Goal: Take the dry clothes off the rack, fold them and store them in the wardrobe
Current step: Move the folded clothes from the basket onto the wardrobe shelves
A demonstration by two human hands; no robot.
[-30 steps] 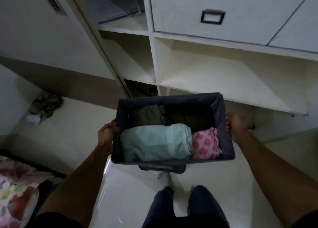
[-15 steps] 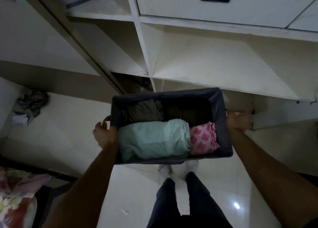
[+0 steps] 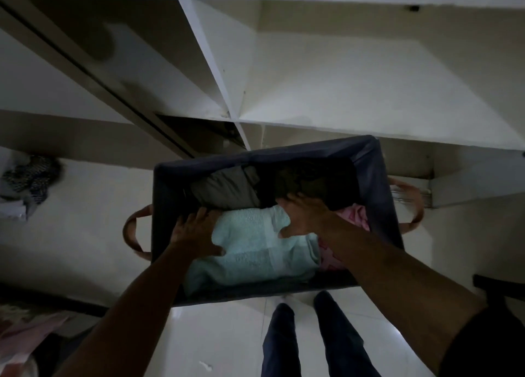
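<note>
Folded mint-green terry towel (image 3: pixel 255 248) lying flat at near side of dark navy fabric basket (image 3: pixel 377 183), folded pink patterned cloth (image 3: pixel 358 216) just right, dark olive garments (image 3: pixel 227 189) behind, white open wardrobe shelves (image 3: pixel 341 92) beyond
</note>
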